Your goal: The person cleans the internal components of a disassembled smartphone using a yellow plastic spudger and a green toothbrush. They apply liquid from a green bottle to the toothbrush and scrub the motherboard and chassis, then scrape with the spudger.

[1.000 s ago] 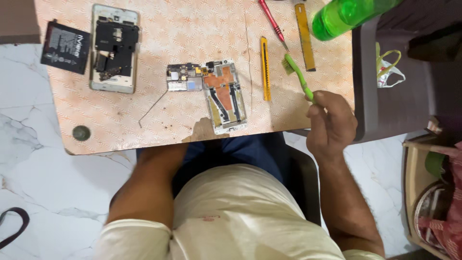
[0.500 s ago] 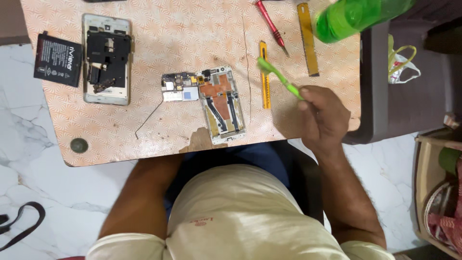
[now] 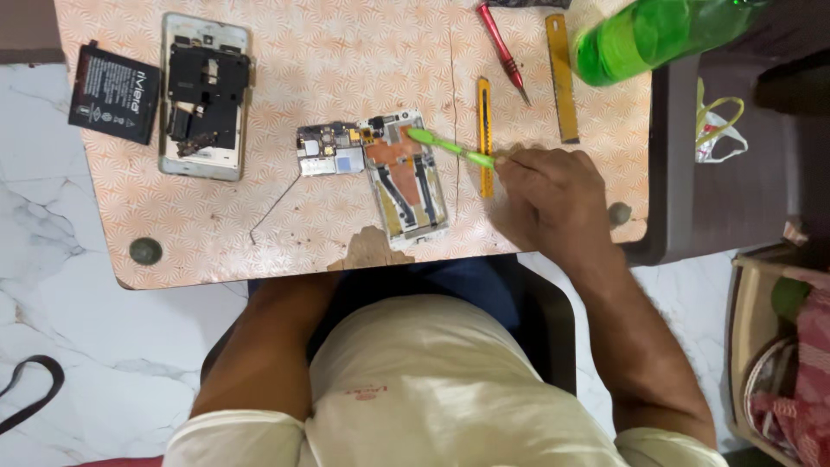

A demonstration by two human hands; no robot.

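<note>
My right hand [image 3: 552, 195] grips a green brush-like tool [image 3: 450, 148] whose tip rests on the top of an opened phone frame [image 3: 408, 183] with an orange inner plate. A small circuit board [image 3: 328, 149] lies against that frame's left side. My left forearm [image 3: 264, 346] runs down beneath the table edge; the left hand itself is hidden under the table. A second opened phone body [image 3: 204, 95] and a black battery [image 3: 113, 93] lie at the table's far left.
On the patterned orange table [image 3: 259, 233] lie a yellow utility knife [image 3: 484, 117], a red screwdriver [image 3: 504, 52], a yellow ruler [image 3: 562, 78] and a thin wire [image 3: 275, 207]. A green bottle [image 3: 648, 36] is at the top right. A dark stool [image 3: 718, 173] stands right.
My right hand has moved left across the table, carrying the green tool from beside the yellow knife until its tip reaches the opened phone frame.
</note>
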